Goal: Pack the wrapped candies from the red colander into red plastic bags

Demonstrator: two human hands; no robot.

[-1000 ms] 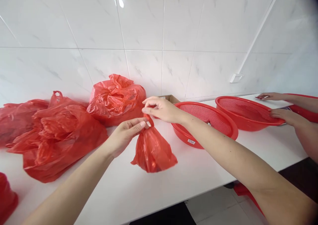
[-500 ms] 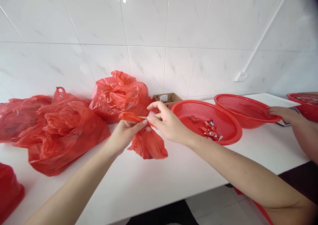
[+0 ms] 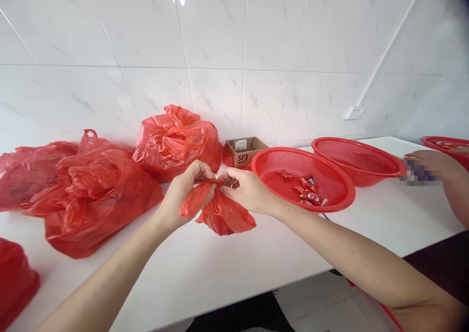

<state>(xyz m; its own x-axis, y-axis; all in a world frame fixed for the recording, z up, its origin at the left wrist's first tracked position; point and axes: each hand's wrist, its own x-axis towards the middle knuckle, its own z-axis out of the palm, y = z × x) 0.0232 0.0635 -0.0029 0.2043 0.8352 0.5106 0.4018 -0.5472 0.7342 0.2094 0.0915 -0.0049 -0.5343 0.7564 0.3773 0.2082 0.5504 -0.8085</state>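
Observation:
A small red plastic bag rests on the white table in front of me. My left hand pinches one of its handles at the top left. My right hand grips the other handle just beside it, fingers closed. The two hands meet over the bag's neck. Right of my right hand stands a red mesh basket with several small wrapped sweets in it.
Larger red bags lie at the left and by the wall, one more at the bottom left corner. A small cardboard box stands behind. A second red basket lies farther right, with another person's hand at its rim.
The small bag came down from hanging in the air onto the table. Both my hands drew together at its handles. The other person's far hand left the view.

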